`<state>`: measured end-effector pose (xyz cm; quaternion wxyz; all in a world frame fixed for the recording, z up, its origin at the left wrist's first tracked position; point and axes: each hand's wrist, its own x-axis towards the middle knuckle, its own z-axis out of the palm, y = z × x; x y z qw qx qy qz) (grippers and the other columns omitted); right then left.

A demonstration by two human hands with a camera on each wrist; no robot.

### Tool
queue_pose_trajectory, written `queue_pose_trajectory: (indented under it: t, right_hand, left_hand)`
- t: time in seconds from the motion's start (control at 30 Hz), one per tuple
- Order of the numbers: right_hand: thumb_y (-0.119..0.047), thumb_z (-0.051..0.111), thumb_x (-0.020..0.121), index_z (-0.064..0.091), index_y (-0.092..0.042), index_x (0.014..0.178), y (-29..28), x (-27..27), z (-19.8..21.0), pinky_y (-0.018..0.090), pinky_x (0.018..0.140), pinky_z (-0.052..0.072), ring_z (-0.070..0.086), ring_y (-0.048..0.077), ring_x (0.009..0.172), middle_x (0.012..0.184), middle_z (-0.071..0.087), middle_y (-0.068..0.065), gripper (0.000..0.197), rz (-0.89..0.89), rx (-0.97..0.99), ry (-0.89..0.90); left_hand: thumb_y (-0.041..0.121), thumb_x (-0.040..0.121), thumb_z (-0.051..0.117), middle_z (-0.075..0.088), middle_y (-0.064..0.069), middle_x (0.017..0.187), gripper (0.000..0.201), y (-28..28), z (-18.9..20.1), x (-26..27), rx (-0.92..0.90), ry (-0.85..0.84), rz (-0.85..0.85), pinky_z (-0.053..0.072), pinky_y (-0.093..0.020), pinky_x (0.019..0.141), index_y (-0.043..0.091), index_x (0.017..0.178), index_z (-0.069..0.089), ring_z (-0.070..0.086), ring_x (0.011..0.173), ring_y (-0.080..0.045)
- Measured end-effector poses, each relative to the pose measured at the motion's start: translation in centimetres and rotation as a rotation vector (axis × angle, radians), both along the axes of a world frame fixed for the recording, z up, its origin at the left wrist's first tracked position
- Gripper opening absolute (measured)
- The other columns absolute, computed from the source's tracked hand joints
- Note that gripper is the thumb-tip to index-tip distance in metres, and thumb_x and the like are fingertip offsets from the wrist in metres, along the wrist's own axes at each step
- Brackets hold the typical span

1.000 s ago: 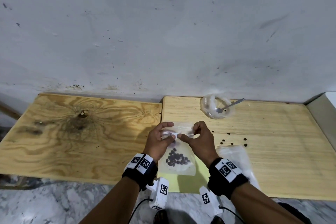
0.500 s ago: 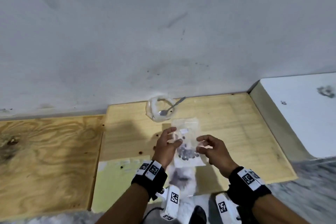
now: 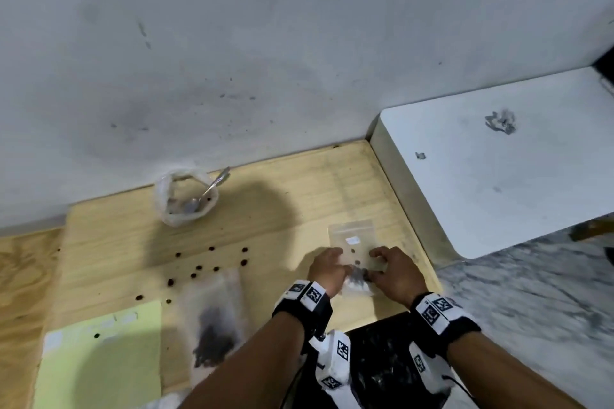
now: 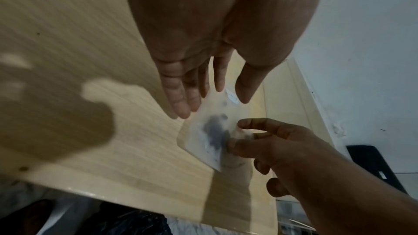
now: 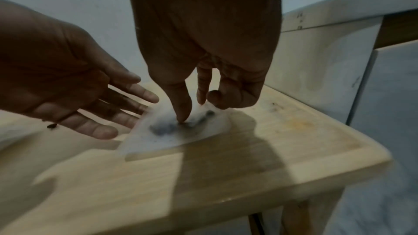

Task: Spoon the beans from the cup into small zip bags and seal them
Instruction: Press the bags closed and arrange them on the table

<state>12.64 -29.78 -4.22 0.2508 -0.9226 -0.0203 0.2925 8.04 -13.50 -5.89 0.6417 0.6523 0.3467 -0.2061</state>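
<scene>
I was setting a filled zip bag (image 3: 352,242) down flat near the right end of the wooden table (image 3: 299,196), close to the white block (image 3: 498,176) beside it. The beans (image 3: 358,273) sat in a dark clump at the near end of this bag, with a few loose ones higher up. I could not tell if its strip was shut all the way.

To do this step well, I thought the bag should lie flat with its mouth pointing away, so no bean could roll out. Then I should let go slowly — a quick flick could push the beans up to the strip. If the strip was not pressed along its whole length, I should pinch it again before leaving it.

My left hand (image 3: 327,271) was on the left edge of the bag with its fingers (image 4: 181,99) straight and spread, only touching it and gripping nothing. My right hand (image 3: 395,271) came down from above on the right side. Its thumb (image 5: 183,108) pointed down onto the beans, and its bent fingers pinched the bag's right edge against it.

The cup (image 3: 184,197) stood far back by the wall with the spoon (image 3: 207,194) leaning in it. Spilled beans (image 3: 212,267) lay on the table — about 12. 1 more filled bag (image 3: 214,319) lay by my left arm.
</scene>
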Motion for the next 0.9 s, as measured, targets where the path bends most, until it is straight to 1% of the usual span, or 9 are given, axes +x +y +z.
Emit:
queue_pose_trajectory:
  t: [0.13, 0.3, 0.4, 0.43, 0.5, 0.53, 0.67, 0.77, 0.9]
  right_hand:
    - [-0.04, 0.072, 0.078, 0.057, -0.026, 0.132, -0.2, 0.2, -0.4, 0.032, 0.091, 0.047, 0.057, 0.023, 0.118, 0.135, 0.049, 0.003, 0.057, 0.091, -0.082, -0.012]
    - [-0.041, 0.068, 0.078, 0.051, -0.028, 0.136, 0.5, -0.1, 0.2, 0.037, 0.084, 0.052, 0.062, 0.028, 0.109, 0.14, 0.039, 0.0, 0.062, 0.16, -0.162, -0.095]
    - [-0.036, 0.069, 0.079, 0.053, -0.029, 0.132, 2.5, -0.7, 1.5, 0.036, 0.079, 0.052, 0.063, 0.026, 0.102, 0.134, 0.044, -0.004, 0.056, 0.154, -0.1, -0.165]
    - [-0.034, 0.07, 0.08, 0.056, -0.029, 0.127, 3.4, -1.1, 1.9, 0.035, 0.077, 0.051, 0.063, 0.024, 0.1, 0.128, 0.049, -0.005, 0.05, 0.156, -0.058, -0.191]
    - [-0.032, 0.072, 0.081, 0.061, -0.03, 0.116, 5.9, -2.2, 2.6, 0.031, 0.074, 0.047, 0.061, 0.018, 0.095, 0.113, 0.056, -0.009, 0.037, 0.175, 0.036, -0.223]
    - [-0.031, 0.073, 0.081, 0.064, -0.029, 0.109, 7.2, -2.8, 2.9, 0.029, 0.074, 0.045, 0.06, 0.014, 0.092, 0.106, 0.059, -0.011, 0.03, 0.179, 0.081, -0.222]
    - [-0.031, 0.076, 0.08, 0.065, -0.027, 0.091, 13.5, -6.3, 3.3, 0.032, 0.078, 0.051, 0.064, 0.013, 0.088, 0.09, 0.065, -0.015, 0.017, 0.187, 0.187, -0.159]
    - [-0.035, 0.075, 0.08, 0.065, -0.031, 0.092, 17.2, -9.5, 3.4, 0.033, 0.077, 0.053, 0.064, 0.012, 0.087, 0.087, 0.065, -0.015, 0.016, 0.225, 0.167, -0.112]
    - [-0.042, 0.074, 0.081, 0.063, -0.032, 0.103, 20.4, -13.3, 2.9, 0.033, 0.078, 0.051, 0.062, 0.014, 0.09, 0.092, 0.064, -0.012, 0.026, 0.278, 0.057, -0.025]
  left_hand:
    - [0.012, 0.081, 0.073, 0.06, -0.012, 0.129, 0.045, -0.4, -0.7, 0.2, 0.042, 0.041, -0.037, 0.049, -0.052, 0.095, 0.012, 0.124, 0.06, 0.059, 0.115, -0.035]
    - [0.025, 0.083, 0.071, 0.062, -0.002, 0.122, 0.042, 1.4, 0.1, 0.4, 0.121, 0.039, -0.117, 0.053, -0.043, 0.087, 0.02, 0.123, 0.06, 0.062, 0.11, -0.025]
    - [0.028, 0.084, 0.071, 0.064, -0.003, 0.121, 0.033, 3.9, 1.2, -0.6, 0.106, 0.002, -0.104, 0.052, -0.042, 0.089, 0.022, 0.115, 0.063, 0.062, 0.11, -0.025]
    - [0.028, 0.085, 0.07, 0.066, -0.004, 0.117, 0.028, 4.9, 1.8, -1.0, 0.093, -0.019, -0.095, 0.053, -0.041, 0.086, 0.022, 0.111, 0.063, 0.064, 0.107, -0.026]
    - [0.025, 0.088, 0.069, 0.068, -0.005, 0.106, 0.02, 7.7, 3.0, -2.6, 0.066, -0.069, -0.057, 0.053, -0.03, 0.063, 0.02, 0.106, 0.063, 0.067, 0.091, -0.025]
    - [0.024, 0.088, 0.068, 0.068, -0.005, 0.101, 0.018, 9.1, 3.5, -3.4, 0.067, -0.096, -0.039, 0.047, -0.025, 0.055, 0.018, 0.105, 0.063, 0.067, 0.082, -0.024]
    - [0.02, 0.088, 0.068, 0.068, -0.007, 0.09, 0.012, 16.0, 4.7, -8.9, 0.126, -0.136, 0.087, 0.038, -0.015, 0.044, 0.017, 0.098, 0.064, 0.062, 0.065, -0.019]
    - [0.017, 0.087, 0.067, 0.067, -0.003, 0.082, 0.004, 20.7, 4.5, -13.6, 0.19, -0.117, 0.197, 0.043, -0.017, 0.049, 0.016, 0.09, 0.066, 0.06, 0.059, -0.017]
    - [0.018, 0.082, 0.072, 0.068, 0.004, 0.076, 0.01, 24.5, 3.1, -19.2, 0.253, -0.078, 0.31, 0.057, -0.038, 0.078, 0.022, 0.074, 0.067, 0.063, 0.07, -0.019]
